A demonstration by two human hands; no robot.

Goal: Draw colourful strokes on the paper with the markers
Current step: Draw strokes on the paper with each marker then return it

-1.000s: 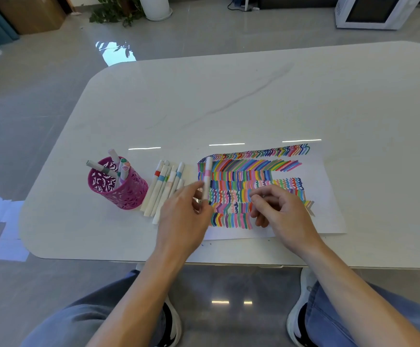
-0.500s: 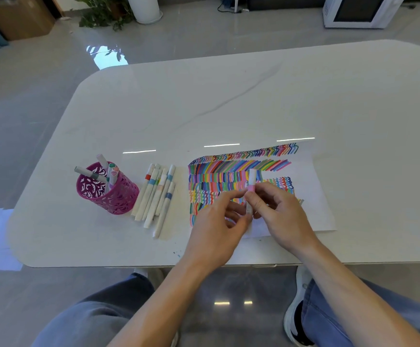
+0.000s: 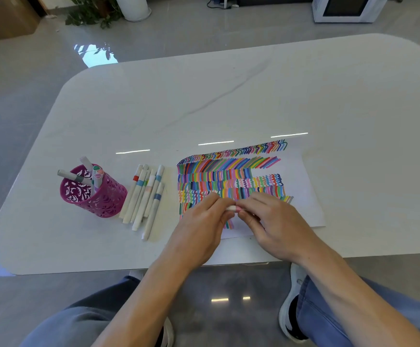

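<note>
Both hands on one marker, low over the paper.

I see the white table (image 3: pixel 254 96) carrying the paper (image 3: pixel 304 191), thick with coloured strokes, near its front edge. To the left stands a pink cup (image 3: pixel 103 199) holding pens, with loose markers (image 3: pixel 143 196) lying just beside it. My left hand (image 3: pixel 199 231) and right hand (image 3: pixel 276 226) meet fingertip to fingertip, each pinching the marker (image 3: pixel 234 208); only a short white-and-pink stretch of it shows.
</note>
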